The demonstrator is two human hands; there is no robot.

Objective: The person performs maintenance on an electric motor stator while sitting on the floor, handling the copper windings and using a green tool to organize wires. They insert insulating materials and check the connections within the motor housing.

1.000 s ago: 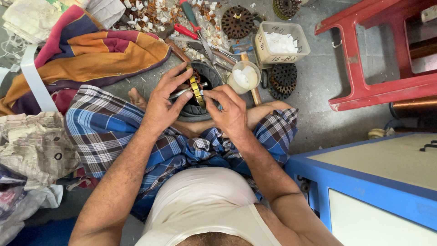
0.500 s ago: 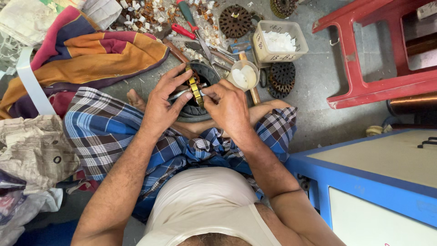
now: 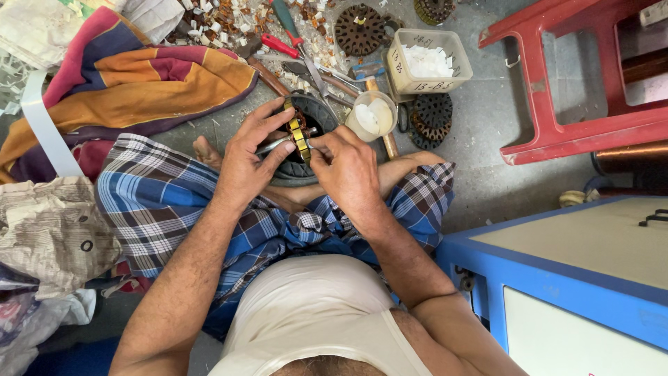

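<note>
Stator [image 3: 300,139] sat in my lap over crossed legs, above the floor. Left hand [image 3: 249,157] clamped its near rim, fingers curled over the yellow-slotted edge. Right hand [image 3: 342,167] pinched a thin metal tool [image 3: 278,145] at the slots. Judged it heavy, rigid steel; windings fragile, so grip the rim. Bore axis tilted up toward me.
</note>
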